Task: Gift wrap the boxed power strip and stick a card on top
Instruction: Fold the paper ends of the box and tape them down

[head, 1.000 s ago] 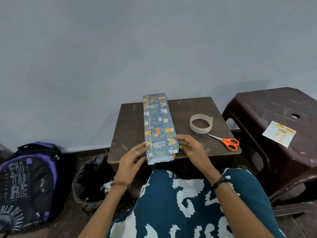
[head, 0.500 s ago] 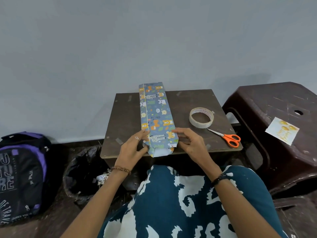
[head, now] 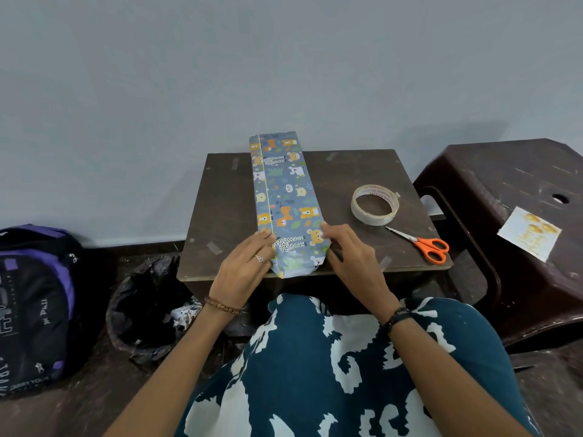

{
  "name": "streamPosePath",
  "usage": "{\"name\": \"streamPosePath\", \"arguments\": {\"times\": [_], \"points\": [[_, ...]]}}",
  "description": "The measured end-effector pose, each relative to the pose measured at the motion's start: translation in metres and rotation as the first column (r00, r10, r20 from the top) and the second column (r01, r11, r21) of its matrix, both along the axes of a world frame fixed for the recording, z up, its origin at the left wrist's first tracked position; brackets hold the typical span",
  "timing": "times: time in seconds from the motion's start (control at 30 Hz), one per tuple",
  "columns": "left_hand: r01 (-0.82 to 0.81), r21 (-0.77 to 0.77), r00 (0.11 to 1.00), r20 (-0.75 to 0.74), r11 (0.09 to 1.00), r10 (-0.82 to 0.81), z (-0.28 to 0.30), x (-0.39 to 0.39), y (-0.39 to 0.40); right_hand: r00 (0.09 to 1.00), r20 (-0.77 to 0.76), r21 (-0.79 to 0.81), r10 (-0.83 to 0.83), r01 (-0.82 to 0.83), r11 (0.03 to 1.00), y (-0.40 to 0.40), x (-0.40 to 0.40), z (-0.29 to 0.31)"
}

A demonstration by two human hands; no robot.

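The long box wrapped in blue animal-print paper [head: 284,190] lies lengthwise on the small brown table [head: 353,165], its near end at the front edge. My left hand [head: 243,269] presses against the left side of that near end, fingertips on the top seam. My right hand [head: 350,257] presses the right side, where the paper is pushed in to a slanted fold. The white card with gold print [head: 530,233] lies on the dark plastic stool [head: 504,171] at the right.
A roll of clear tape [head: 375,208] and orange-handled scissors [head: 429,247] lie on the table right of the box. On the floor at left stand a black-lined bin [head: 142,310] and a black and purple backpack [head: 31,304]. A wall rises close behind the table.
Both hands have pushed the side paper inward at the box's near end, and the white flap seen there before now shows much less. The box has stayed in place.
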State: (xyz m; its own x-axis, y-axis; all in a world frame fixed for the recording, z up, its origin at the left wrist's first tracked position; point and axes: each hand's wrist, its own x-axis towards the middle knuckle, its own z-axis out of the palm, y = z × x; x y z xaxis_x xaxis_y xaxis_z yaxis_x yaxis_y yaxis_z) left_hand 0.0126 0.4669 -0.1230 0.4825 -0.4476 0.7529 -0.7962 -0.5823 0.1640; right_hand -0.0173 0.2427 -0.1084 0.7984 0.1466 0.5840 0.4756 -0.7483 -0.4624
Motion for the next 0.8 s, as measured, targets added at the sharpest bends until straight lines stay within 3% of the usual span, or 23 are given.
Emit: {"name": "streamPosePath", "arguments": {"times": [0.1, 0.3, 0.57, 0.8], "points": [[-0.016, 0.048, 0.999, 0.044, 0.999, 0.014, 0.000, 0.001, 0.001, 0.999, 0.051, -0.115, -0.002, 0.008, 0.993, 0.001, 0.000, 0.002], [-0.024, 0.146, 0.997, 0.073, 0.989, 0.013, 0.011, 0.001, 0.004, 0.997, 0.054, -0.181, 0.050, -0.039, 0.983, -0.005, -0.002, 0.002], [-0.001, 0.302, 0.999, -0.037, 0.953, 0.013, 0.020, 0.005, 0.012, 0.992, 0.074, -0.292, 0.099, -0.073, 0.954, -0.013, 0.003, 0.002], [0.026, 0.463, 1.000, -0.023, 0.886, -0.018, 0.038, 0.007, 0.016, 0.988, 0.086, -0.397, 0.128, -0.084, 0.914, -0.015, 0.003, 0.010]]}}
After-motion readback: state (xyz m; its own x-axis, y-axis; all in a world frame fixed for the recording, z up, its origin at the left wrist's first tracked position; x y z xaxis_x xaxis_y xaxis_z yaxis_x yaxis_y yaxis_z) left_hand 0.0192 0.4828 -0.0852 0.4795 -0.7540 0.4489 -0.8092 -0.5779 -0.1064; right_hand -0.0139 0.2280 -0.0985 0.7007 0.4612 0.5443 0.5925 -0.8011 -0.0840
